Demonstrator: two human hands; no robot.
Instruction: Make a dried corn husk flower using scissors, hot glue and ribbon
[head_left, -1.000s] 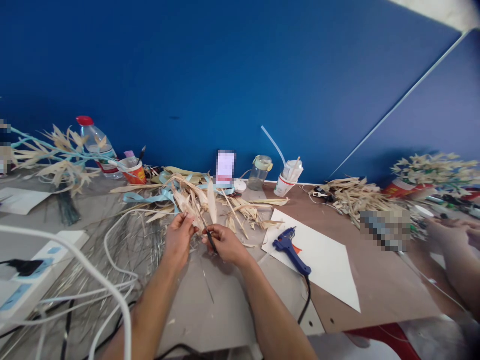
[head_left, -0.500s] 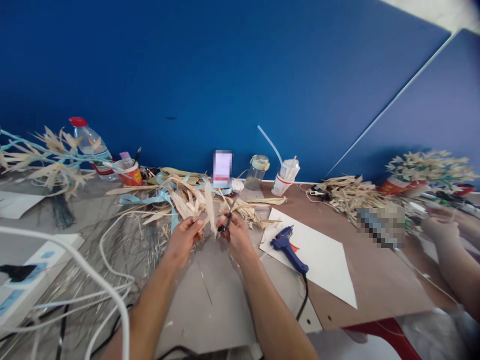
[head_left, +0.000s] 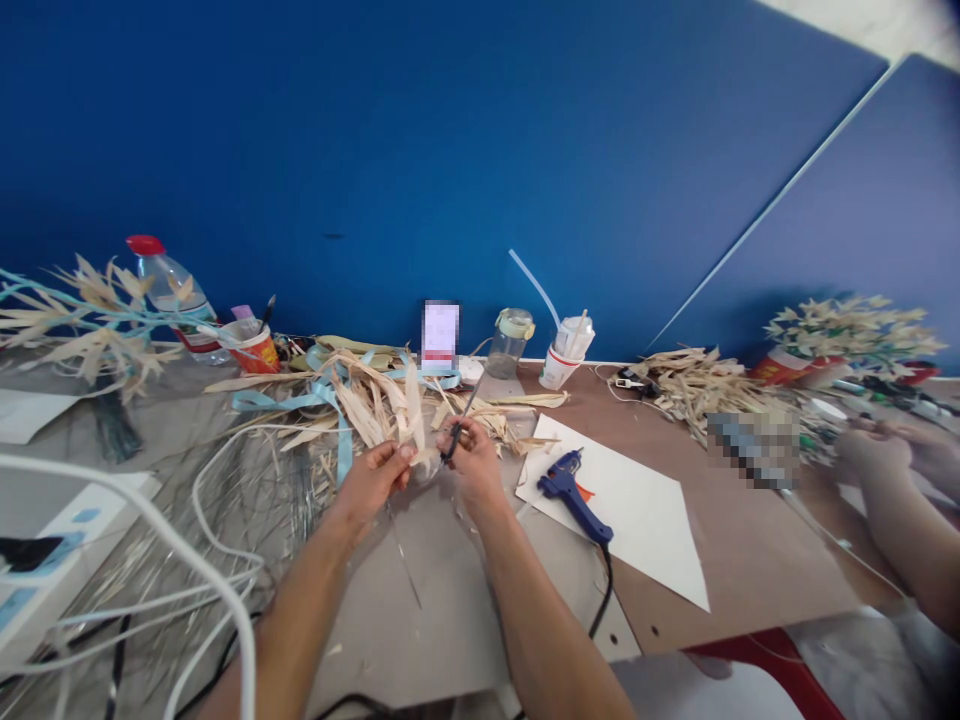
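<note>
My left hand (head_left: 373, 482) pinches a small pale strip of dried husk (head_left: 424, 457) between thumb and fingers. Close beside it, my right hand (head_left: 478, 466) is closed round black-handled scissors (head_left: 453, 441), their thin blade slanting up and away. The strip's free end lies near the right fingers; whether it touches them I cannot tell. Just beyond both hands is a loose heap of dried husks (head_left: 367, 400), mixed with light-blue ribbon (head_left: 300, 398). Thin wires (head_left: 300, 475) lie scattered to the left of my left hand.
On white paper at right rests a blue glue gun (head_left: 574, 495). A phone (head_left: 440, 335), a jar (head_left: 508, 345) and a paper cup (head_left: 561, 365) line the blue partition. White cables (head_left: 150, 515) and a power strip (head_left: 71, 545) occupy the left. Another person's hands (head_left: 874, 450) are at far right.
The husk strip between my hands has turned from upright to sideways. My right hand has risen slightly with the scissors, and the view has shifted a little.
</note>
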